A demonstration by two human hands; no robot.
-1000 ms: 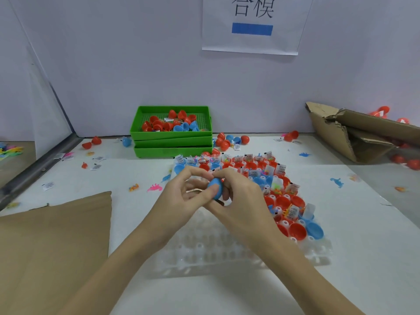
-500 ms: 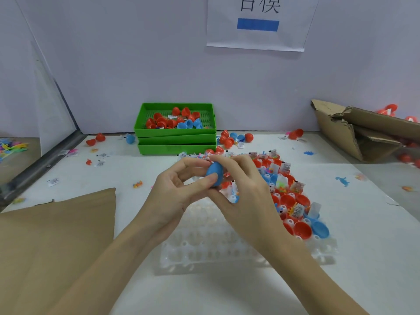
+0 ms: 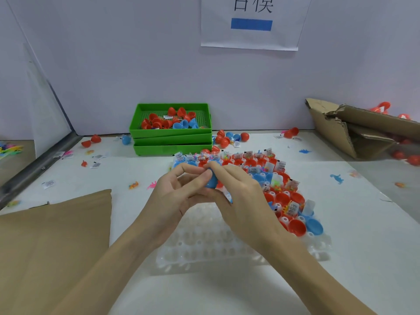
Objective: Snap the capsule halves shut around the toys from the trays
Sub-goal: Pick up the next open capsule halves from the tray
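Head view: your left hand (image 3: 175, 192) and right hand (image 3: 241, 196) pinch small blue plastic capsule (image 3: 211, 181) above clear plastic cavity tray (image 3: 204, 248). Align rims, squeeze evenly; toy inside not visible.

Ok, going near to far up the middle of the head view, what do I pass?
Clear plastic tray → both hands, left hand and right hand, pinching the blue capsule → stacked green trays → wall sign.
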